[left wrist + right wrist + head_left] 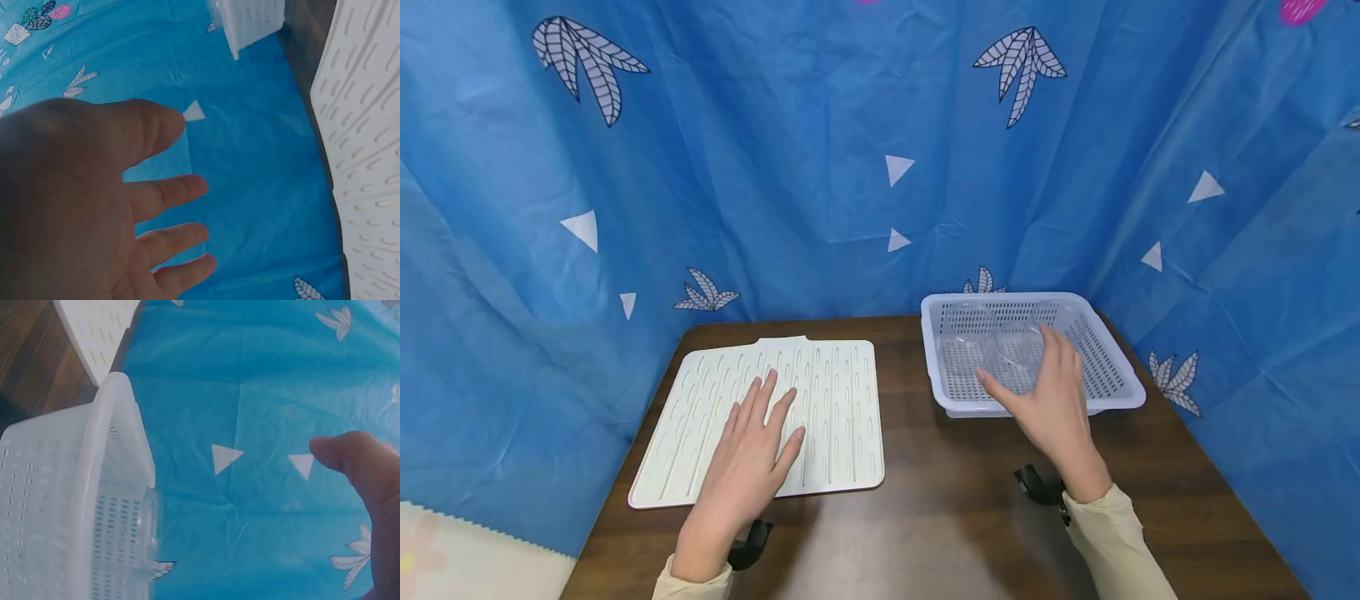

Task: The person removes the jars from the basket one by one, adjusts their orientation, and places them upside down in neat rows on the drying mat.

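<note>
By the left hand (747,462), fingers apart, white mat (842,417), by the right hand (1055,404), fingers apart, basket (930,358), perhaps clear cups (970,325) inside

The head camera looks forward and down; close wrist views share the basket (92,487).

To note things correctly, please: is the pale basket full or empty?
Neither: the pale basket holds some clear round vessels; the head view shows uncovered space toward its right side.
</note>
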The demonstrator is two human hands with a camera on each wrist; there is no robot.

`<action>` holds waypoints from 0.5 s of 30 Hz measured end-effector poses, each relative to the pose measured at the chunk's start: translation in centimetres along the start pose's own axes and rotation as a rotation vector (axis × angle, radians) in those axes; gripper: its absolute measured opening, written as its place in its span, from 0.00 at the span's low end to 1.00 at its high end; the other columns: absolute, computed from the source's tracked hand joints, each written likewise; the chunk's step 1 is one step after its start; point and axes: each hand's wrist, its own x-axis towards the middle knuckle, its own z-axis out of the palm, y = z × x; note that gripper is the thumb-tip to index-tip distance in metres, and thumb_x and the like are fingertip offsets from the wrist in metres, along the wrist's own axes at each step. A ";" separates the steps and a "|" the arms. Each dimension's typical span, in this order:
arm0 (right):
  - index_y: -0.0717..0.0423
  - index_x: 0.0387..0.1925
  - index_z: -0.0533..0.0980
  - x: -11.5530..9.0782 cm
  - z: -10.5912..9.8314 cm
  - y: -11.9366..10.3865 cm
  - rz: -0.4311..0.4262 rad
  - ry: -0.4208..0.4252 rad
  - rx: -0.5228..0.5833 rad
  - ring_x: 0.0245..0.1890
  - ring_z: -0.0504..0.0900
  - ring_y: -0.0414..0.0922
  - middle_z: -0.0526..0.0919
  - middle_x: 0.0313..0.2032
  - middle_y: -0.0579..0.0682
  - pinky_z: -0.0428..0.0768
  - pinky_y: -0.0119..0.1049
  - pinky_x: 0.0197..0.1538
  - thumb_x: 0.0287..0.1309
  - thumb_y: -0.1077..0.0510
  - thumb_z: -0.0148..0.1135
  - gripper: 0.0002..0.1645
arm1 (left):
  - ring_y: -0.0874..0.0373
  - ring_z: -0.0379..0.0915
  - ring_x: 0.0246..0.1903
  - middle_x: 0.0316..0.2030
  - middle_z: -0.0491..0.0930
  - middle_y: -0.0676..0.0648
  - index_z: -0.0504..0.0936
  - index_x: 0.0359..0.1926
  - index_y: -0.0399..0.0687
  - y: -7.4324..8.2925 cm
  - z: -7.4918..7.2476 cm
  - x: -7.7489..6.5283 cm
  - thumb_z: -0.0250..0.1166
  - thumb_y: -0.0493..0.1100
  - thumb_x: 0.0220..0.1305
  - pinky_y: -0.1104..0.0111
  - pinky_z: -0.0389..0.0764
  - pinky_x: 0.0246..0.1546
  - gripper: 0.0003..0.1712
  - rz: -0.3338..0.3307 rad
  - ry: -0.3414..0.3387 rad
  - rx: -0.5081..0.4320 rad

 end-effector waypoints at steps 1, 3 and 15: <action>0.70 0.82 0.56 0.2 0.1 0.1 0.023 0.001 0.011 0.71 0.62 0.71 0.62 0.77 0.73 0.69 0.73 0.67 0.56 0.36 0.82 0.69 | 0.30 0.51 0.82 0.83 0.57 0.30 0.75 0.75 0.35 0.0 0.0 0.0 0.65 0.49 0.80 0.29 0.60 0.75 0.32 0.002 0.002 0.000; 0.70 0.82 0.55 0.6 0.4 0.3 0.077 -0.001 0.029 0.73 0.61 0.71 0.60 0.78 0.73 0.68 0.73 0.69 0.57 0.36 0.82 0.70 | 0.30 0.52 0.82 0.82 0.58 0.30 0.75 0.74 0.34 -0.2 0.0 0.0 0.65 0.49 0.80 0.29 0.61 0.74 0.32 0.005 0.004 -0.001; 0.72 0.84 0.45 2.1 1.7 1.8 0.347 0.031 0.110 0.72 0.60 0.72 0.57 0.75 0.76 0.63 0.73 0.72 0.61 0.35 0.79 0.74 | 0.33 0.54 0.82 0.81 0.61 0.31 0.77 0.73 0.34 -0.5 0.0 -0.2 0.67 0.47 0.79 0.31 0.61 0.75 0.31 -0.008 0.010 -0.037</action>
